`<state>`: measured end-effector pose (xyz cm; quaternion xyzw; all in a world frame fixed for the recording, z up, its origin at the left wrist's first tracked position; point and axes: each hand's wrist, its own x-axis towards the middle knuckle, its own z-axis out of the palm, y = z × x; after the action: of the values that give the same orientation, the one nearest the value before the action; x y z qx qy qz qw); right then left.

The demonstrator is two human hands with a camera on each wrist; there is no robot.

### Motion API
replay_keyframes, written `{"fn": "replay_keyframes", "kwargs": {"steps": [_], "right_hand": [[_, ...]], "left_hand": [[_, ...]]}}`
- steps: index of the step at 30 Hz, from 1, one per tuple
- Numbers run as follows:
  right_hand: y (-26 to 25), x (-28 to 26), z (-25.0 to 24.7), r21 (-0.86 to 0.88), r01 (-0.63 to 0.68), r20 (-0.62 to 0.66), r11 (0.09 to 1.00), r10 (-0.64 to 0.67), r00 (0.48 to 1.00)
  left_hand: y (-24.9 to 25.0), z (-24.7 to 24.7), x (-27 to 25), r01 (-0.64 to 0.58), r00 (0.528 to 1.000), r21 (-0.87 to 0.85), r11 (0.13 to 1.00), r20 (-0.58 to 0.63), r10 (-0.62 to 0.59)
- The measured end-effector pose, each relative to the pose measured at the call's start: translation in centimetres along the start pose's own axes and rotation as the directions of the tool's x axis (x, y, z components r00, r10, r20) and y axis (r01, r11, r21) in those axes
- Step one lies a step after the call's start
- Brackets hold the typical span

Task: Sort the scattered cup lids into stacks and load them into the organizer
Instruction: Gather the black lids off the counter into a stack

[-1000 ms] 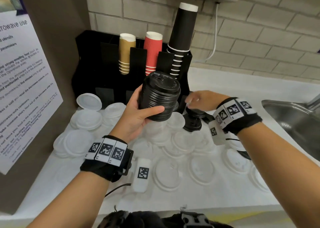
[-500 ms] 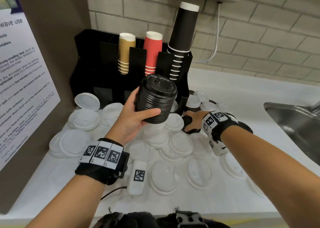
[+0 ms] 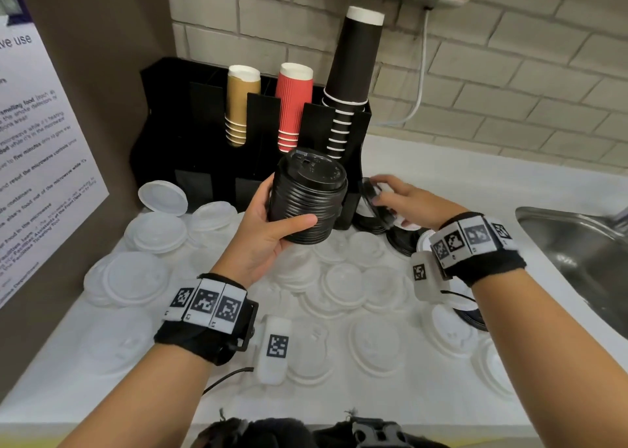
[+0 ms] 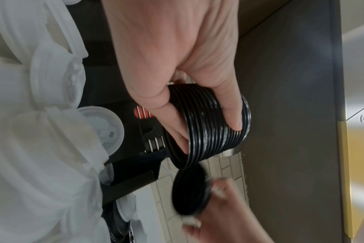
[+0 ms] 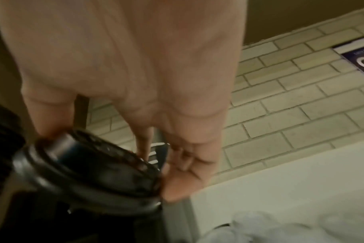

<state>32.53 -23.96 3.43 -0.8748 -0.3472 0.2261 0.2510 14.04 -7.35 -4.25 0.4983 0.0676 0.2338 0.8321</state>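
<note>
Lying loose on the counter (image 3: pixel 85 339) at the left are many white lids (image 3: pixel 159 231), not yet stacked. Behind them stands the organizer (image 3: pixel 190 134). In front of it the left hand (image 3: pixel 268 240) grips the black stack (image 3: pixel 307 197), fingers curled around its side. The right hand (image 3: pixel 406 199) pinches one black lid (image 3: pixel 368 192) by its rim, just beside the stack. The step seems to be collecting black lids; next, this lid must be turned level and pressed onto the stack's top.
</note>
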Motion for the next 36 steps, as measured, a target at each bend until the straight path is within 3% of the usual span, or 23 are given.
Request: {"fn": "replay_keyframes", "kwargs": {"steps": [2, 4, 7, 10, 19, 29, 33, 36], "right_hand": [[-1.1, -1.5, 0.1, 0.22, 0.153, -0.105, 0.963, -0.133, 0.986], [-2.2, -2.8, 0.3, 0.313, 0.313, -0.197, 0.897, -0.261, 0.945], [-3.5, -4.2, 0.8, 0.302, 0.475, -0.259, 0.826, -0.408, 0.875], [-4.2, -4.8, 1.2, 0.255, 0.527, -0.262, 0.811, -0.466, 0.845], [-4.8, -4.9, 0.7, 0.138, 0.523, -0.227, 0.841, -0.487, 0.843], [-4.9, -5.9, 0.5, 0.066, 0.571, -0.229, 0.818, -0.544, 0.807], [-3.1, -6.3, -1.1, 0.177, 0.493, -0.266, 0.852, -0.441, 0.857], [0.8, -5.7, -3.7, 0.188, 0.294, -0.313, 0.937, -0.226, 0.922]], "left_hand": [[-0.3, 0.4, 0.0, 0.008, 1.0, -0.002, 1.0, 0.002, -0.008], [-0.6, 0.9, -0.1, 0.014, 1.0, -0.006, 1.0, -0.001, -0.014], [-1.0, 1.6, -0.1, 0.012, 1.0, -0.008, 1.0, -0.003, -0.012], [-1.1, 2.0, -0.3, 0.012, 1.0, -0.002, 1.0, 0.002, -0.012], [-1.3, 3.1, -1.2, 0.047, 0.997, 0.024, 0.999, 0.06, -0.049], [-1.3, 4.0, -1.2, 0.057, 0.998, -0.017, 0.998, 0.041, -0.056], [-1.6, 4.2, -1.0, 0.059, 0.998, -0.023, 0.998, 0.035, -0.058], [-1.4, 4.4, -0.6, 0.06, 0.998, -0.027, 0.998, 0.023, -0.059]]}}
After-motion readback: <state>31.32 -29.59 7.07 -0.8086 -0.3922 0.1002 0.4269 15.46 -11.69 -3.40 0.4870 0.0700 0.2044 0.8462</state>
